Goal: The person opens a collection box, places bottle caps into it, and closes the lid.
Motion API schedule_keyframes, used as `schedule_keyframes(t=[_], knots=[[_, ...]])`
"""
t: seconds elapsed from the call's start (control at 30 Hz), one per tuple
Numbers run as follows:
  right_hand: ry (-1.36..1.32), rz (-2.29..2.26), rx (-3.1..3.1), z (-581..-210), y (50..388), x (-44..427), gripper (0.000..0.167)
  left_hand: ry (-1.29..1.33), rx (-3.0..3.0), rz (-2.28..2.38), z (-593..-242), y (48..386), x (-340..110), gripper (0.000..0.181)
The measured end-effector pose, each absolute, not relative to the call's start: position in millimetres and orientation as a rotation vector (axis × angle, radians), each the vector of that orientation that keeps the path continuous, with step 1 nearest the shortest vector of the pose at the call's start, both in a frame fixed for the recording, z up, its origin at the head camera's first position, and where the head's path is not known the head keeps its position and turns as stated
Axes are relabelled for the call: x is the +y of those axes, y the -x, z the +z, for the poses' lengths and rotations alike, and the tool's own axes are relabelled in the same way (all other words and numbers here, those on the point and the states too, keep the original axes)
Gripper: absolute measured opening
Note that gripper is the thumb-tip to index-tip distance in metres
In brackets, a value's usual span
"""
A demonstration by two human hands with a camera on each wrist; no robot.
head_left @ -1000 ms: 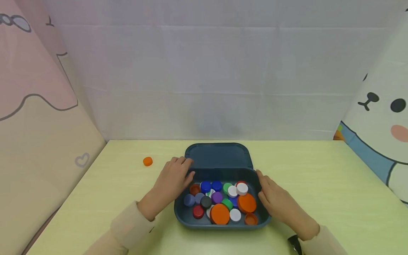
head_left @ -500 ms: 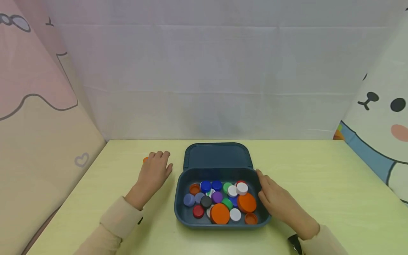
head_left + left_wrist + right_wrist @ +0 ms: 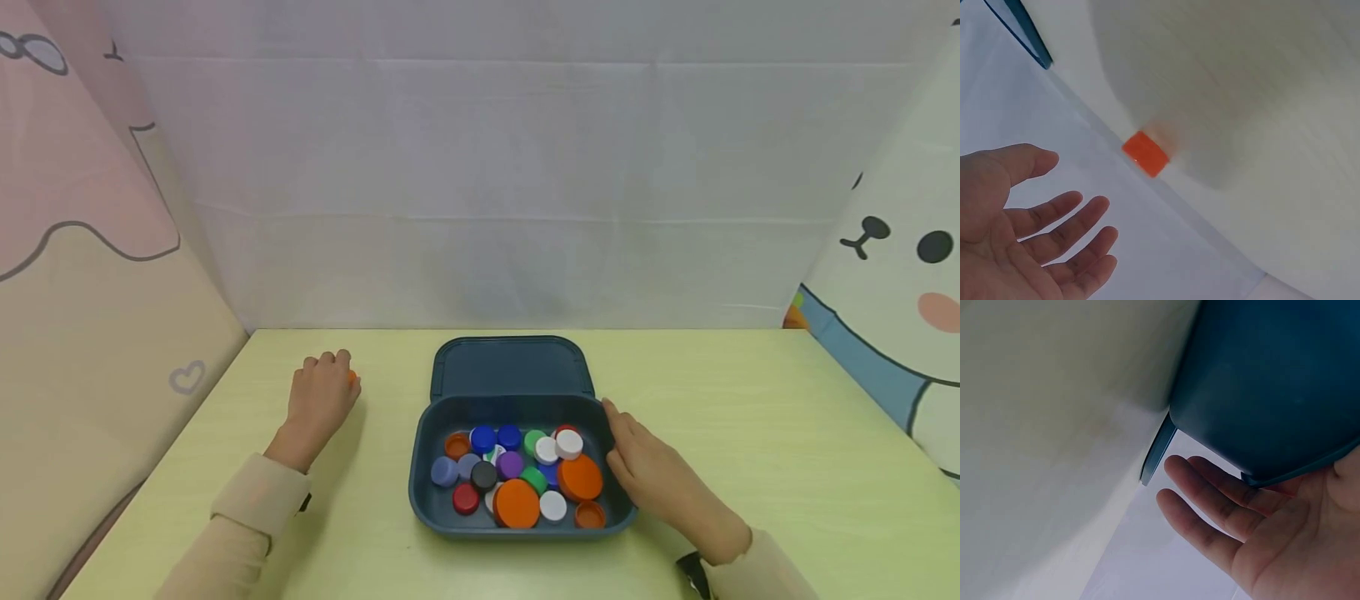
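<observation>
My left hand (image 3: pixel 322 396) hovers by a small orange bottle cap (image 3: pixel 352 377) at the back left of the table. In the left wrist view the fingers (image 3: pixel 1063 234) are loosely spread, and the orange cap (image 3: pixel 1145 154) stands on the table apart from them. A dark blue box (image 3: pixel 423 500) holds many bottle caps in orange, blue, white, green, red, purple and black. My right hand (image 3: pixel 660 475) rests against the box's right rim. The right wrist view shows its fingers (image 3: pixel 1204 534) extended beside the box wall (image 3: pixel 1260 394); its thumb is hidden there.
A dark blue lid (image 3: pixel 513 367) lies directly behind the box. The pale yellow table (image 3: pixel 757 433) meets a white cloth backdrop (image 3: pixel 525 167) at its far edge. Printed cloths with cartoon shapes hang at the left (image 3: pixel 90 350) and right (image 3: pixel 892 300).
My left hand has moved left from the box's back left corner to the lone orange cap. The lid has shifted very slightly. The right hand has stayed on the rim.
</observation>
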State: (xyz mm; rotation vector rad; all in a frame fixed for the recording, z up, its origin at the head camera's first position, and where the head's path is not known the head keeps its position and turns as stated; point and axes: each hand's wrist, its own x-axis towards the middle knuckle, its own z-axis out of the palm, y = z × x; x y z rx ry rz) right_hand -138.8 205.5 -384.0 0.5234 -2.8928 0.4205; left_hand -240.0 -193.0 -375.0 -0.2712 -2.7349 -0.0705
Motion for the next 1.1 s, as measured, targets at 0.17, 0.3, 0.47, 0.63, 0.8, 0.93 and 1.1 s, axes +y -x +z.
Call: schedule_keyframes(t=[0.17, 0.3, 0.47, 0.63, 0.8, 0.93, 1.1], knots=[[-0.524, 0.421, -2.89, -383.5, 138.8, 205.2, 0.053, 0.22, -2.797, -0.08, -376.4, 244.8, -205.4, 0.021], [-0.522, 0.422, -2.897, -383.4, 138.6, 205.3, 0.053, 0.189, -2.844, -0.107, -379.6, 248.6, -212.3, 0.022], [-0.519, 0.42, -2.895, -384.1, 138.9, 205.6, 0.053, 0.143, -2.94, -0.142, -383.5, 253.7, -217.6, 0.025], [-0.52, 0.418, -2.895, -384.9, 139.5, 205.6, 0.053, 0.133, -2.993, -0.171, -385.3, 258.2, -219.5, 0.026], [-0.513, 0.422, -2.912, -383.7, 139.4, 205.3, 0.054, 0.137, -3.011, -0.208, -387.1, 262.0, -220.3, 0.029], [-0.505, 0.427, -2.918, -382.5, 139.1, 205.0, 0.053, 0.167, -3.017, -0.244, -389.9, 264.4, -221.3, 0.029], [-0.502, 0.433, -2.919, -382.5, 139.0, 205.2, 0.053, 0.194, -3.037, -0.227, -393.6, 267.2, -219.7, 0.029]])
